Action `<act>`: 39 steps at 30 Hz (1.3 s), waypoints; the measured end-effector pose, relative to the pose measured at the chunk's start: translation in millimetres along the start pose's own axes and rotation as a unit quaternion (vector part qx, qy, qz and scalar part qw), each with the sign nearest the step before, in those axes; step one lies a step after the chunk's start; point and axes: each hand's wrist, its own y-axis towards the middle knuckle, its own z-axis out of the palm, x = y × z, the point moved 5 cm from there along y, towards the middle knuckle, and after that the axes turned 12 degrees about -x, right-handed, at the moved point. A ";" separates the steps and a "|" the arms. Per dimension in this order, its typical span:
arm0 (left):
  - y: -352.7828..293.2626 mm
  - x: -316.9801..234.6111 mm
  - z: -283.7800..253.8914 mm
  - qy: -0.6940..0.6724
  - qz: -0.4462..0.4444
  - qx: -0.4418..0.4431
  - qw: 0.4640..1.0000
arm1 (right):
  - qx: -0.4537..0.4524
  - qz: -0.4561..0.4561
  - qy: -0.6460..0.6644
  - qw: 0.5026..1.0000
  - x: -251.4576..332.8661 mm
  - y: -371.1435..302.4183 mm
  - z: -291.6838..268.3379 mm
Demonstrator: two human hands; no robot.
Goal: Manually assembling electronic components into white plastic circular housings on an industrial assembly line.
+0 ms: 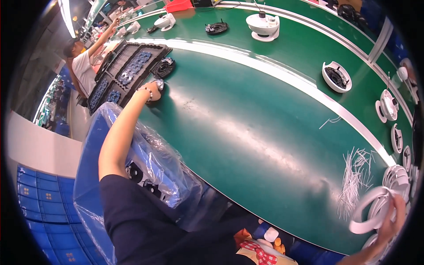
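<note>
My left hand [153,92], with a beaded bracelet at the wrist, is stretched to the far left, closed round a small silvery-grey part [160,84]; its fingers are mostly hidden. Just beyond it sits a round black part [164,67], beside a black tray [148,81] that holds blue parts. At the lower right, my right hand [392,218] grips a white plastic ring [363,223], tilted up off the green table [247,145]. Under and behind that ring is a stack of similar white rings [396,179].
Loose white strips [351,185] lie left of the stack. A green conveyor [300,53] curves behind the table, carrying white housings [263,27] and black parts [216,28]. A plastic-lined blue bin [154,170] stands by my left arm, above blue crates [46,194]. Another person [84,68] is at the far left.
</note>
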 end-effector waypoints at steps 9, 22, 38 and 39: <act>-73.6 -120.9 -65.0 -0.066 0.168 -0.184 0.966 | 0.074 -0.010 0.230 0.970 146.3 26.1 114.5; -89.8 -235.1 -44.4 -0.622 0.123 0.062 0.770 | 0.347 -0.002 0.192 0.918 170.7 -23.3 125.9; -165.9 -397.9 -119.3 -0.813 0.225 0.129 0.522 | 0.225 0.061 0.195 0.953 161.5 -21.2 135.0; -166.2 -393.9 -117.0 -0.832 0.201 0.111 0.504 | 0.202 0.072 0.246 0.945 156.7 -18.4 134.5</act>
